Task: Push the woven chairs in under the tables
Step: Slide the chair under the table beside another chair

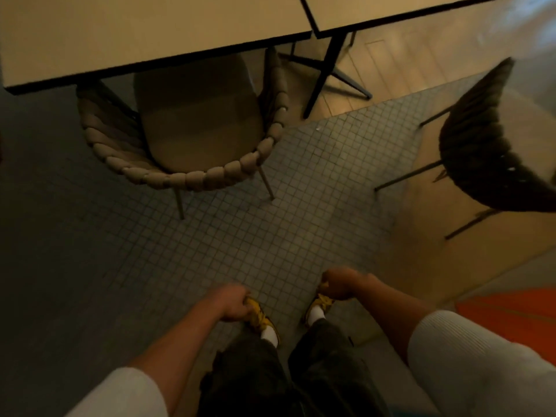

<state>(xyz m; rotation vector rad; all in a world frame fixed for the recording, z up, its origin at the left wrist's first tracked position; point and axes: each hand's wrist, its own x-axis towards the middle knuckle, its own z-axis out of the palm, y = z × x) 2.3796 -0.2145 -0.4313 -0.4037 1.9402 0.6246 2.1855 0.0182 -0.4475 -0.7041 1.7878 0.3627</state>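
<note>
Fingers (240,297) of left hand (231,305) and right hand (340,282) hang loosely curled, gripping nothing. Beige rope-woven armchair (192,176) sits partly under the pale black-edged table (150,34). Dark woven chair (481,139) stands well apart from it. Better to grip its backrest with 2 hands and push straight. Its right side is cropped, and blur hides finger detail.

Dim amber light — dark chair (487,139) blurred, frame edges bowed.

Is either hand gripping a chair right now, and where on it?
Nothing is held. Left hand and right hand hover with fingers loosely curled, apart from the woven chair partly under the table.
</note>
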